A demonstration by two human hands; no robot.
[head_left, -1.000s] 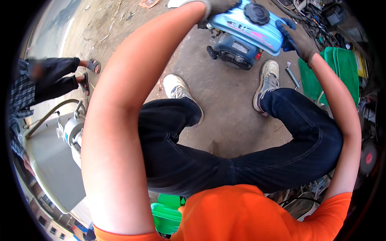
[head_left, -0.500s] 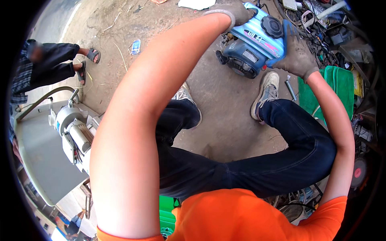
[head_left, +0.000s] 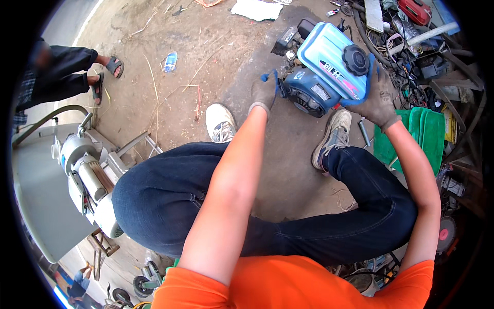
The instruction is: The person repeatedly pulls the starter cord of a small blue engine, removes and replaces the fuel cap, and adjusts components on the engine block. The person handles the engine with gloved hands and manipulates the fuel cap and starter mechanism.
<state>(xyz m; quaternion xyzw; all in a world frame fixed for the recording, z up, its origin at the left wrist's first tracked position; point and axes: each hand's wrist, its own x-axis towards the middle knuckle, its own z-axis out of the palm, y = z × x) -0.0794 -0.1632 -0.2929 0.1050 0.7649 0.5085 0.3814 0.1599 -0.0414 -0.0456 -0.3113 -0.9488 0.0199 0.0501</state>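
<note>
A blue engine with a light-blue fuel tank and black cap stands on the ground beyond my shoes. My left hand, in a grey-and-blue glove, is at the engine's left, beside its black starter handle; whether its fingers grip cannot be made out. My gloved right hand grips the right end of the tank, its fingers wrapped along that side.
A metal machine stands left, near another person's sandalled feet. Green plastic pieces, a pipe and piled scrap lie right. A white sheet and straw lie beyond the engine.
My left hand has left the top of the tank and moved down to the engine's left side. The engine appears lower in view, its upper parts now visible. My right hand stays on the tank.
</note>
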